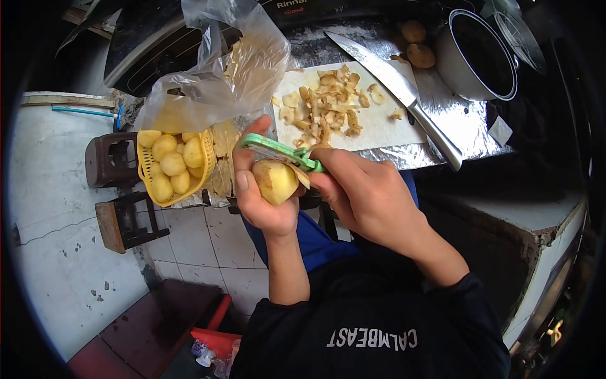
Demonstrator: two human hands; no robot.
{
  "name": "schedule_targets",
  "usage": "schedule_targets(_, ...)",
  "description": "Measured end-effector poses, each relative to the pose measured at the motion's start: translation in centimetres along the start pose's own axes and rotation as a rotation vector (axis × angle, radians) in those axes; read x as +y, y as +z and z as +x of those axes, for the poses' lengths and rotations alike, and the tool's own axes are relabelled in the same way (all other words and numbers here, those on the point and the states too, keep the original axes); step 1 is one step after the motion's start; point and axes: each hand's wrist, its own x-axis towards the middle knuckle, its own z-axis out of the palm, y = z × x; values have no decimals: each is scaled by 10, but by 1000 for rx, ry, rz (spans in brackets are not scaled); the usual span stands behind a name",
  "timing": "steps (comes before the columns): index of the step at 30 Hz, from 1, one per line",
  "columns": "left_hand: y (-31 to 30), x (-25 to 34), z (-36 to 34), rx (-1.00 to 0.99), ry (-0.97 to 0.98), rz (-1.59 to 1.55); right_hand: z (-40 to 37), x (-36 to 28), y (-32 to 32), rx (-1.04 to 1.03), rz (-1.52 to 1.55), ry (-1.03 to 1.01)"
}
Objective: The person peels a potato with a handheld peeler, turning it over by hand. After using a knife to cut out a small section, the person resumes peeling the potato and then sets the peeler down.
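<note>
A partly peeled potato rests in my left hand, whose fingers curl round it from the left and below. Brown skin still covers part of its left side, while the right side is pale and bare. My right hand grips a green peeler, its blade against the potato's upper side. A strip of peel hangs from the potato beside the right fingers. Beyond the hands, a heap of potato peelings covers the white cutting board.
A large knife lies across the board's right side. The yellow basket at left holds several peeled potatoes. A plastic bag stands behind it. At back right are a pot and two unpeeled potatoes.
</note>
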Motion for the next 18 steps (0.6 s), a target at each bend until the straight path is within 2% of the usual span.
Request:
schedule_targets(4, 11, 2, 1, -44, 49, 63, 3, 2, -4, -52, -22, 24)
schedule_targets(11, 10, -1, 13, -126, -87, 79, 11, 24, -4, -136, -10, 34)
schedule_targets(13, -3, 1, 16, -332, -193, 90, 11, 28, -5, -155, 3, 39)
schedule_targets(18, 9, -11, 16, -330, -243, 19, 13, 36, -4, -151, -49, 9)
